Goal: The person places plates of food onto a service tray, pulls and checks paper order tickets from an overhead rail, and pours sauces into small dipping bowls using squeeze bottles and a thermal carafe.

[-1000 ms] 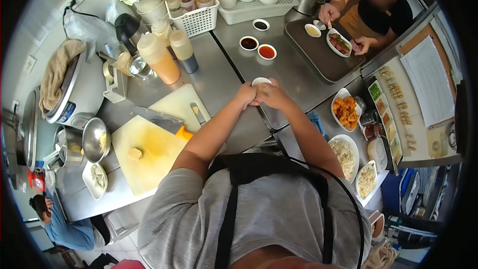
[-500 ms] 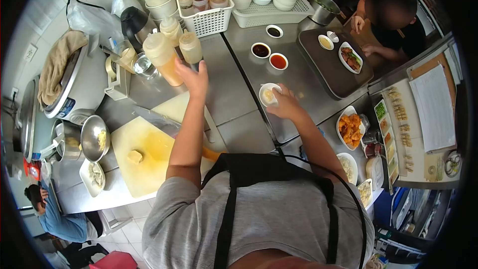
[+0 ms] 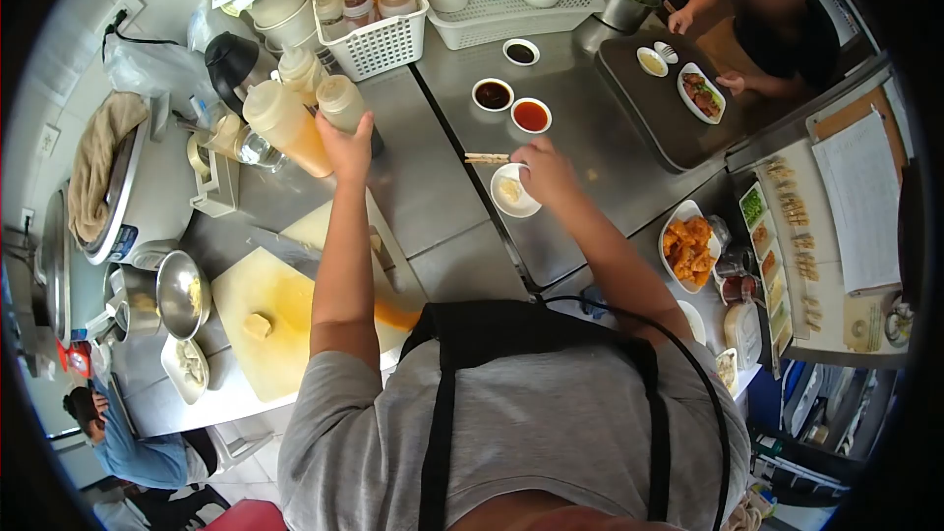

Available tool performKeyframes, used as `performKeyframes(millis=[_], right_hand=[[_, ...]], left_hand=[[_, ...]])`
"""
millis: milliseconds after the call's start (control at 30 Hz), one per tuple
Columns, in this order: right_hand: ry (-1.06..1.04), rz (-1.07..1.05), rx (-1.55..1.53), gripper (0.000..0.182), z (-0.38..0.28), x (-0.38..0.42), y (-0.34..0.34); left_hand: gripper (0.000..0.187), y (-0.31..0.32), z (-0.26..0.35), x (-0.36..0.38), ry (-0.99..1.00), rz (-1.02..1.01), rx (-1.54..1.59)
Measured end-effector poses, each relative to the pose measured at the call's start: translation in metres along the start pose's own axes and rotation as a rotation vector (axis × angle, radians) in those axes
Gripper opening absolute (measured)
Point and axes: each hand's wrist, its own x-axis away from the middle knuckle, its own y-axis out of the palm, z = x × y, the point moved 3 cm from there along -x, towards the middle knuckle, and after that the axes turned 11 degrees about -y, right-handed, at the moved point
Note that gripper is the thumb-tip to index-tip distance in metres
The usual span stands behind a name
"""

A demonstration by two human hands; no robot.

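My left hand (image 3: 346, 149) is wrapped round the lower part of a squeeze bottle (image 3: 340, 101) with a pale cap. A larger squeeze bottle (image 3: 285, 123) of orange sauce stands right beside it. Light wooden chopsticks (image 3: 486, 158) stick out to the left from the closed fingers of my right hand (image 3: 547, 173). Under those fingers, a small white bowl (image 3: 505, 208) with a pale minced food in it sits on the steel counter. Farther back are white dishes of red sauce (image 3: 531, 116), brown sauce (image 3: 492, 94) and dark sauce (image 3: 521, 52).
A cutting board (image 3: 285, 354) with a knife is at left, near steel bowls (image 3: 184, 295). A brown tray (image 3: 639, 103) holds a plated dish, and a co-worker (image 3: 777, 29) stands behind it. A plate of orange fried food (image 3: 690, 248) lies at right. White baskets (image 3: 388, 51) line the back.
My left hand has closed on the smaller squeeze bottle. My right hand has let the small bowl down and risen slightly past it, and chopsticks now show at its fingers. The view has shifted slightly.
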Motion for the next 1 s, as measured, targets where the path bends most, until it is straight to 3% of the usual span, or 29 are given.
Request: performKeyframes(millis=[33, 133, 333, 467, 633, 767, 800, 867, 933, 1000], right_hand=[[0.039, -0.045, -0.074, 0.012, -0.002, -0.010, -0.002], [-0.001, -0.260, 0.091, 0.016, -0.013, -0.041, 0.007], [-0.063, -0.339, 0.305, 0.015, -0.011, -0.070, 0.048], [-0.009, -0.343, 0.340, 0.014, 0.006, -0.064, 0.028], [0.220, 0.034, 0.148, 0.018, 0.057, -0.005, -0.013], [0.299, 0.130, 0.096, 0.016, 0.097, 0.034, -0.009], [0.285, 0.138, 0.104, 0.016, 0.105, 0.041, -0.003], [0.257, 0.206, 0.080, 0.015, 0.119, 0.046, 0.004], [0.249, 0.300, 0.007, 0.015, 0.123, 0.054, 0.013], [0.276, 0.260, 0.056, 0.015, 0.119, 0.055, 0.013]], left_hand=[[0.061, 0.001, -0.002, 0.000, -0.005, -0.009, 0.013], [0.060, -0.001, 0.001, 0.001, -0.017, -0.015, 0.020], [0.061, -0.001, -0.004, 0.000, 0.007, -0.031, 0.027], [0.064, 0.001, -0.001, 0.001, -0.005, -0.026, 0.033], [0.066, 0.017, -0.017, -0.007, 0.024, 0.010, 0.074], [0.074, 0.020, 0.004, 0.006, 0.053, 0.105, -0.300], [0.077, 0.011, 0.020, 0.012, 0.155, 0.095, -0.323], [0.066, -0.027, 0.068, 0.011, 0.324, 0.174, -0.074], [0.055, -0.078, 0.095, -0.029, 0.568, 0.425, -0.159], [0.048, -0.114, 0.097, -0.088, 0.163, 0.426, 0.099]])
